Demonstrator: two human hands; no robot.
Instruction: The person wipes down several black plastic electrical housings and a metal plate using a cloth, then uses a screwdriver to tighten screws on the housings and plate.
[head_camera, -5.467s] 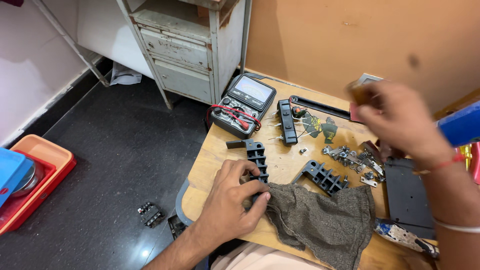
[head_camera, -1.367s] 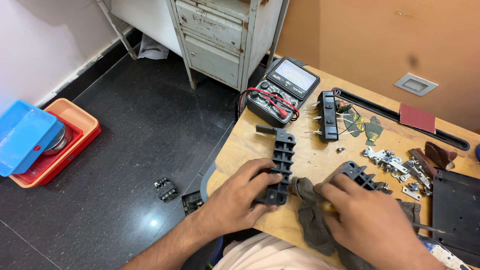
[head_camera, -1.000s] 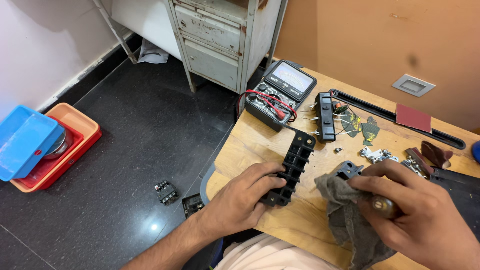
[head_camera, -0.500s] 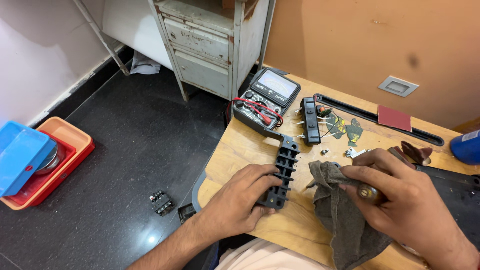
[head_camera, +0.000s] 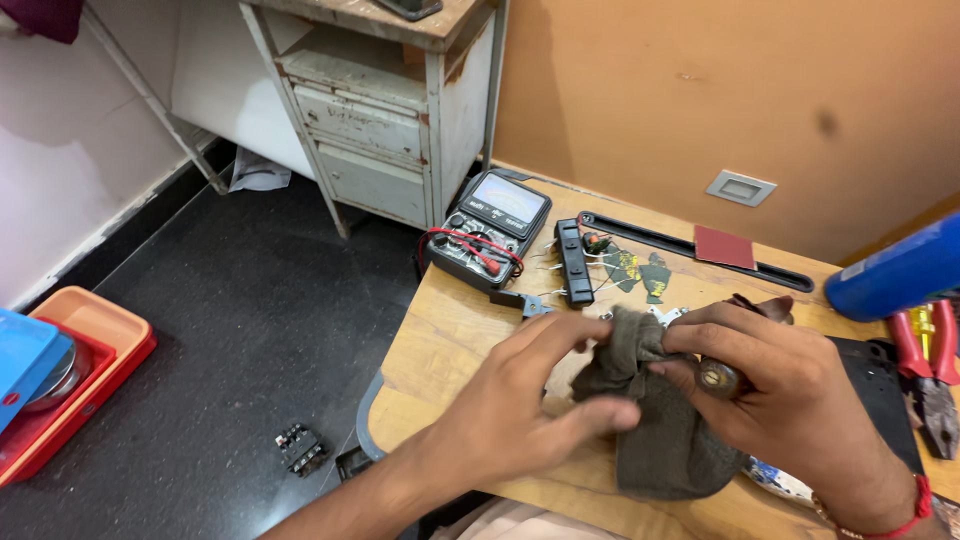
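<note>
- The grey-brown cloth (head_camera: 655, 425) is lying bunched on the wooden desk (head_camera: 450, 335), in front of the analog multimeter (head_camera: 490, 228), and both hands are meeting on it.
- The left hand (head_camera: 525, 400) is resting over the cloth's left side, fingers curled loosely and thumb pressing its lower edge; whether anything is sitting under the palm cannot be told.
- The right hand (head_camera: 775, 390) is pinching the cloth's upper fold with its fingertips while also gripping a small round-ended tool handle (head_camera: 718, 377) against the fabric.
- The cloth is looking coarse, soft and crumpled, hanging toward the desk's near edge.
- The multimeter is showing a dark rectangular plastic case with a pale dial window and red lead wire coiled across it.
- Just right of the multimeter, a narrow black plastic strip (head_camera: 573, 260) is lying lengthwise.
- Far right of the multimeter, a smooth blue cylinder (head_camera: 895, 270) is angling over red-handled pliers (head_camera: 930, 365).
</note>
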